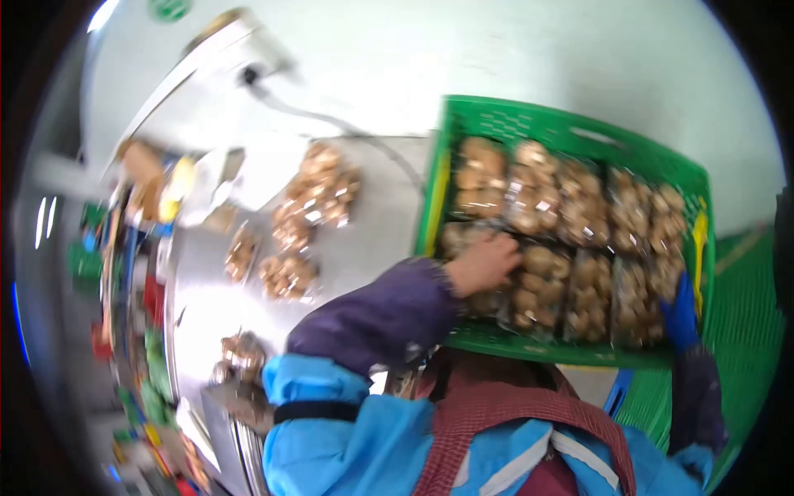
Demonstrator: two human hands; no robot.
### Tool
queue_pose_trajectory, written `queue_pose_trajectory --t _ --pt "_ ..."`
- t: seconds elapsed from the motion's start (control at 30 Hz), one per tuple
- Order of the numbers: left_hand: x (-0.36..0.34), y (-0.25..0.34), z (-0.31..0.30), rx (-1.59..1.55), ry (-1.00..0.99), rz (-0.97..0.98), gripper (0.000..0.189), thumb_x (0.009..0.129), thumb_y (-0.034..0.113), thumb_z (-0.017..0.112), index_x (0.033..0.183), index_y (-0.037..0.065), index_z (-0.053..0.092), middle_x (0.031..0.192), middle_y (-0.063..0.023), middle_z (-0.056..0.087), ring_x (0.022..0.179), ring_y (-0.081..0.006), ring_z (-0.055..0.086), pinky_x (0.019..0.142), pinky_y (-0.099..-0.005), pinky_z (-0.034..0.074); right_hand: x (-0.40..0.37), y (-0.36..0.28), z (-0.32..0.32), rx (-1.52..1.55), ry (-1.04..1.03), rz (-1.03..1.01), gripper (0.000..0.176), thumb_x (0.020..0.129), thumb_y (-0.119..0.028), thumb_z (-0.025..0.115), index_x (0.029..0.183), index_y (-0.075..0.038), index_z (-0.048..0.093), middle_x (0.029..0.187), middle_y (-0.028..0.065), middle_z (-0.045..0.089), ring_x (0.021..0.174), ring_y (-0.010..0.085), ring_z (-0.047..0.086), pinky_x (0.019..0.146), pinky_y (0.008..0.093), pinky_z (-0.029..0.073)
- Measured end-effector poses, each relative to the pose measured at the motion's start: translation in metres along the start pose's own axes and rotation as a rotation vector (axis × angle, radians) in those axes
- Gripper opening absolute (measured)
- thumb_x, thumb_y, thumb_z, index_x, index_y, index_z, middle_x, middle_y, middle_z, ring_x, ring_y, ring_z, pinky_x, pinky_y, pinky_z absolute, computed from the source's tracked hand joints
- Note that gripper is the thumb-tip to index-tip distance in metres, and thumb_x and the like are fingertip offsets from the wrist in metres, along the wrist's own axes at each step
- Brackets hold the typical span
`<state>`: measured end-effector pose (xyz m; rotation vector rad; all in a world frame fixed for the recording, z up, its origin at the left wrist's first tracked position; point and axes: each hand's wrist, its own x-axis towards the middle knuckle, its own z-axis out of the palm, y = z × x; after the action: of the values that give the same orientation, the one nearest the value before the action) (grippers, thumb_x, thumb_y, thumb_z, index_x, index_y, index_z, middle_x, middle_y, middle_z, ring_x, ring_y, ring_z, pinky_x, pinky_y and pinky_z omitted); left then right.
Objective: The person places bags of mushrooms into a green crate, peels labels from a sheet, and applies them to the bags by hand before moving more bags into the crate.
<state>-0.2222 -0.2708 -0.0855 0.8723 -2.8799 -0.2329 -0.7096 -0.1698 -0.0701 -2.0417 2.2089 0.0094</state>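
Note:
A green crate (562,352) holds two rows of clear packs of brown mushrooms. My bare left hand (488,263) lies over the front-left pack of mushrooms (484,304), its fingers bent and closed on it; their tips are partly hidden. In a blue glove, my right hand (681,314) reaches inside the crate's right end, beside the front-right packs (635,302). Its fingers look stretched out and hold nothing visible.
Left of the crate, more mushroom packs (318,194) lie on a metal table (376,240). A dark cable (331,121) runs toward the crate. Further packs (242,355) sit near the table's lower left. Green ribbed material (748,331) shows at the right.

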Motion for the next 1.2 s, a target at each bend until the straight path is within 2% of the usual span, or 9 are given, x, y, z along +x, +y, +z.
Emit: queue_pose_trajectory --t 0.2,0.4,0.63,0.8,0.9,0.97,1.07,1.17,1.2 --pt "-0.023 -0.016 -0.108 -0.242 0.432 -0.030 0.039 0.072 0.022 0.064 0.105 0.005 0.051 0.101 -0.0119 0.047 0.099 -0.0283 0.047 0.085 -0.0396 0.040 0.014 0.027 0.017 0.163 -0.202 0.037 0.074 0.082 -0.017 0.057 0.138 0.001 0.013 0.143 0.0191 0.014 0.132 0.0302 0.016 0.108 0.0357 0.015" --pt "-0.195 -0.153 -0.119 -0.417 0.911 -1.004 0.027 0.077 0.012 0.056 0.103 0.003 0.055 0.106 -0.0166 0.055 0.098 -0.0308 0.052 0.085 -0.0381 0.041 0.029 -0.012 -0.013 -0.226 -0.145 0.152 0.074 0.079 -0.016 0.061 0.138 -0.002 0.018 0.140 0.0209 0.022 0.129 0.0347 0.024 0.104 0.0373 0.024" --pt "-0.345 -0.267 -0.055 0.320 0.656 -1.498 0.024 0.068 0.014 0.061 0.093 0.012 0.060 0.106 -0.0093 0.049 0.102 -0.0313 0.045 0.076 -0.0452 0.041 0.047 -0.052 -0.054 -0.082 0.139 -0.142 0.057 0.081 -0.008 0.057 0.132 -0.001 0.032 0.133 0.0156 0.039 0.124 0.0277 0.036 0.101 0.0343 0.030" --pt "-0.336 -0.303 -0.080 0.314 0.407 -1.500 0.019 0.071 0.010 0.060 0.090 0.012 0.060 0.093 -0.0104 0.056 0.093 -0.0292 0.052 0.074 -0.0416 0.044 0.036 -0.131 -0.091 0.056 0.132 -0.215 0.050 0.081 -0.006 0.056 0.127 0.000 0.039 0.126 0.0156 0.046 0.115 0.0276 0.045 0.095 0.0336 0.035" --pt "-0.325 -0.309 -0.119 0.344 0.588 -1.527 0.012 0.075 0.012 0.061 0.087 0.011 0.058 0.082 -0.0133 0.059 0.082 -0.0293 0.058 0.068 -0.0395 0.045 0.037 -0.194 -0.112 0.185 0.049 -0.169 0.041 0.081 -0.006 0.055 0.121 0.001 0.045 0.115 0.0140 0.053 0.104 0.0237 0.052 0.089 0.0317 0.040" --pt "-0.316 -0.288 -0.158 0.405 1.128 -1.226 0.008 0.075 0.010 0.060 0.079 0.006 0.054 0.075 -0.0107 0.057 0.071 -0.0316 0.054 0.068 -0.0408 0.038 0.043 -0.220 -0.106 0.453 -0.040 -0.132 0.033 0.082 -0.004 0.055 0.114 0.002 0.051 0.106 0.0112 0.057 0.094 0.0191 0.056 0.080 0.0285 0.045" --pt "-0.279 -0.208 -0.208 0.428 1.239 -0.885 0.012 0.071 0.004 0.063 0.077 0.006 0.052 0.074 -0.0115 0.056 0.071 -0.0299 0.054 0.062 -0.0380 0.039 0.041 -0.319 -0.123 0.911 -0.400 -0.043 0.028 0.084 -0.006 0.053 0.111 0.002 0.053 0.101 0.0092 0.059 0.089 0.0158 0.058 0.074 0.0270 0.048" --pt "-0.239 -0.112 -0.214 0.298 1.070 -0.473 0.016 0.064 -0.001 0.062 0.078 0.004 0.055 0.076 -0.0095 0.058 0.065 -0.0280 0.053 0.058 -0.0347 0.040 0.038 -0.391 -0.128 1.141 -0.848 -0.112 0.033 0.088 -0.013 0.050 0.118 0.001 0.049 0.107 0.0101 0.059 0.089 0.0177 0.059 0.075 0.0291 0.049" --pt "-0.231 -0.077 -0.221 0.246 0.688 -0.419 0.017 0.062 0.002 0.061 0.078 0.006 0.056 0.080 -0.0067 0.059 0.066 -0.0246 0.055 0.061 -0.0323 0.042 0.040 -0.404 -0.122 1.221 -1.056 -0.218 0.043 0.087 -0.014 0.053 0.126 -0.001 0.041 0.116 0.0114 0.054 0.092 0.0179 0.058 0.077 0.0295 0.049"
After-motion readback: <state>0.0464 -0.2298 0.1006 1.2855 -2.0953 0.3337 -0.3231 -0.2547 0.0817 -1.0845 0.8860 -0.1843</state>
